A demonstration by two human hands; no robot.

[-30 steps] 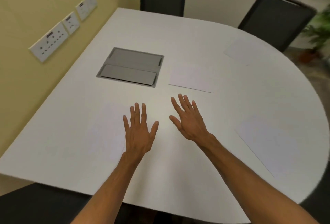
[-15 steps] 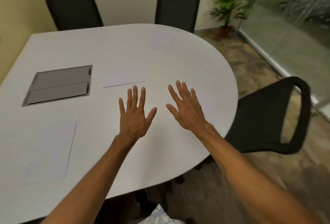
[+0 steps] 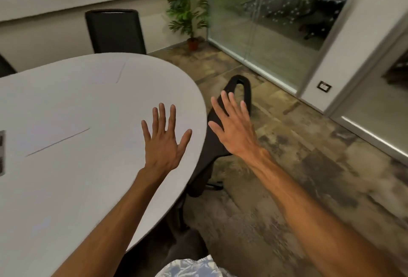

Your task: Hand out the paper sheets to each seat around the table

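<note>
My left hand point(image 3: 164, 142) is spread and empty over the white table point(image 3: 88, 188), and my right hand point(image 3: 234, 130) is spread and empty past its edge. One paper sheet point(image 3: 59, 135) lies mid-table, and a second sheet point(image 3: 106, 73) lies before the far black chair point(image 3: 114, 31).

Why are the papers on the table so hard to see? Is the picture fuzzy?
Head view: the white paper sheet barely shows against the white table, only a thin shadow line marks its edge; the floor looks smeared by motion blur.

Two hands point(image 3: 164, 144) point(image 3: 236, 133), two paper sheets point(image 3: 57, 135) point(image 3: 103, 71), two chairs point(image 3: 114, 31) point(image 3: 215, 144) — one table point(image 3: 88, 188), one plant point(image 3: 187, 0)
</note>
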